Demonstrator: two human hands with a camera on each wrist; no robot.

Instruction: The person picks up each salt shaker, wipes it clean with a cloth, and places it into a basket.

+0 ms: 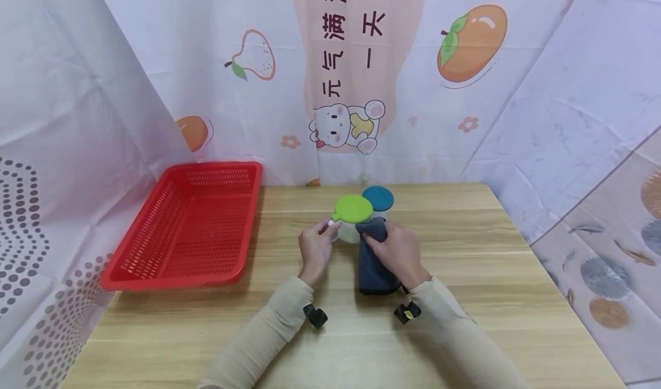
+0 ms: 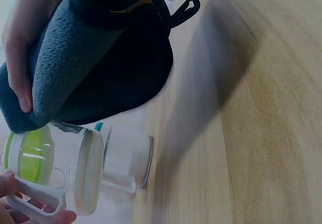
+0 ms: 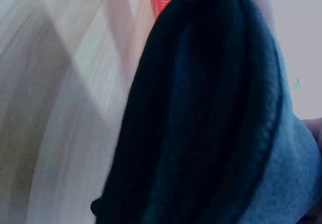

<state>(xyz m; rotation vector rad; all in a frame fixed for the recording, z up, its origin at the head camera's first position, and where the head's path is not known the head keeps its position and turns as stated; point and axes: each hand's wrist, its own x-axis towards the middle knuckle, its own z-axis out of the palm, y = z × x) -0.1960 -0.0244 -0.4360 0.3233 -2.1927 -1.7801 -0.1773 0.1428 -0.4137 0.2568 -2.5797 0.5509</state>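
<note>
Okay, we see the left hand (image 1: 316, 250) grasping the green-lidded mug (image 1: 353, 212) by its left-side handle (image 2: 43, 194), the right hand (image 1: 401, 252) clutching the blue-gray towel (image 1: 373, 265) lengthwise just right of it.

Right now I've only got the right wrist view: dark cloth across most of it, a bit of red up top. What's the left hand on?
Observer: Left hand is gripping the white handle of a clear jar.
Operator: Lid on or off that one?
Observer: On. A green lid sits over it.
Operator: And anything behind it?
Observer: Yes, a second jar with a blue lid, behind it and a little to the right.
</note>
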